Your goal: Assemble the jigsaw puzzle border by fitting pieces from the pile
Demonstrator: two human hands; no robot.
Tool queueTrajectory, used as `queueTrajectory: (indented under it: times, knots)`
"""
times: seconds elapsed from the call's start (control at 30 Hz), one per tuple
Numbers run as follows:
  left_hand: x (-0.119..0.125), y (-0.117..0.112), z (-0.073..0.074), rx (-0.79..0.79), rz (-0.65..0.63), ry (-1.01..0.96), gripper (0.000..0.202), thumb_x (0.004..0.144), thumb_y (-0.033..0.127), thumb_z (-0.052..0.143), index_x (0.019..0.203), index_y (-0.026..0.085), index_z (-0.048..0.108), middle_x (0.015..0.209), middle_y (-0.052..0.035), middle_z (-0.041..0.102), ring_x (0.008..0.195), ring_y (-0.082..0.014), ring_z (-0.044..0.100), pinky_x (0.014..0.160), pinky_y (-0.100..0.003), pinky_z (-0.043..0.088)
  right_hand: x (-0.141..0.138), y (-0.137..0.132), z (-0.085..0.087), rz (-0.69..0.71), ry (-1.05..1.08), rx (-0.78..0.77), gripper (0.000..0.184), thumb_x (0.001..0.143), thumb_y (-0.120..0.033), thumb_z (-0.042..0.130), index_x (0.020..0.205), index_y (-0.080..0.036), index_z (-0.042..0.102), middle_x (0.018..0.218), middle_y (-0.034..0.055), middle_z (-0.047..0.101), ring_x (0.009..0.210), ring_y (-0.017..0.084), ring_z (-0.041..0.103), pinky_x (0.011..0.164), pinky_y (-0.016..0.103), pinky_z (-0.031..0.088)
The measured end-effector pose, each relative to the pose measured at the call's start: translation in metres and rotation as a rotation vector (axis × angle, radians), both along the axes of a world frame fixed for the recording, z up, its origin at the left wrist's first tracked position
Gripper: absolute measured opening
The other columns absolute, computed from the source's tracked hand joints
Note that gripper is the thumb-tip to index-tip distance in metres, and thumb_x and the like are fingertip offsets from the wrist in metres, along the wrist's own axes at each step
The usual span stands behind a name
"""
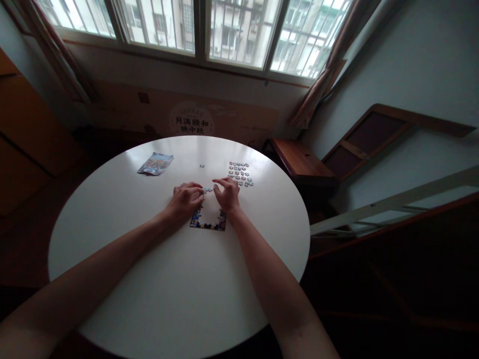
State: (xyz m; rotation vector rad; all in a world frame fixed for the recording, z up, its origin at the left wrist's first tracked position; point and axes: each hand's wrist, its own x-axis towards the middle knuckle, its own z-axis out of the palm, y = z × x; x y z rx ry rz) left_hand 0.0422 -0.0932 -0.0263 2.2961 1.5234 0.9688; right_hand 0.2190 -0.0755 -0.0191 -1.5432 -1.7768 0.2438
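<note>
A partly assembled jigsaw puzzle [208,226] lies on the white round table, its border of joined pieces surrounding a bare middle. My left hand [186,199] rests over its upper left edge, fingers bent and pressed together against the pieces, covering that corner. Close by, at the top edge, a few light-blue puzzle pieces [207,190] show between my hands. My right hand [227,194] hovers by the upper right side with index finger stretched out and thumb apart; nothing shows between them. Its palm hides part of the right border.
Loose puzzle pieces [239,167] lie in rows beyond my right hand. A single loose piece [202,166] sits farther back. At the back left is a colourful printed packet [156,164]. A wooden stool [299,158] stands past the table's right edge [299,199].
</note>
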Motion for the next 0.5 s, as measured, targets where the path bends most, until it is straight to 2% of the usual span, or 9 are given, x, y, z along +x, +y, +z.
queueTrajectory:
  times: [0.2, 0.37, 0.5]
  knots:
    - [-0.004, 0.002, 0.004, 0.094, 0.022, -0.021, 0.020, 0.086, 0.029, 0.058, 0.098, 0.021, 0.071, 0.111, -0.0082, 0.065, 0.106, -0.0249, 0.059, 0.094, -0.041, 0.039, 0.025, 0.010, 0.002, -0.147, 0.070, 0.034, 0.031, 0.087, -0.018, 0.047, 0.104, -0.021, 0.073, 0.103, 0.0088, 0.067, 0.101, 0.024, 0.055, 0.094, 0.039, 0.040]
    - [-0.021, 0.006, 0.013, 0.087, 0.208, 0.130, 0.028, 0.086, 0.032, 0.056, 0.109, 0.023, 0.069, 0.112, -0.0077, 0.065, 0.107, -0.0278, 0.056, 0.092, -0.043, 0.038, 0.029, 0.013, -0.009, -0.192, 0.182, 0.065, 0.027, 0.082, -0.014, 0.050, 0.095, -0.020, 0.074, 0.094, 0.0060, 0.068, 0.090, 0.020, 0.058, 0.091, 0.036, 0.043]
    - [-0.032, 0.014, 0.009, -0.027, 0.346, 0.181, 0.033, 0.084, 0.034, 0.056, 0.112, 0.022, 0.069, 0.115, -0.0092, 0.064, 0.110, -0.0306, 0.055, 0.092, -0.044, 0.039, 0.025, 0.012, -0.012, -0.187, 0.194, 0.083, 0.022, 0.080, -0.014, 0.055, 0.089, -0.021, 0.074, 0.094, 0.0050, 0.068, 0.093, 0.021, 0.057, 0.094, 0.037, 0.041]
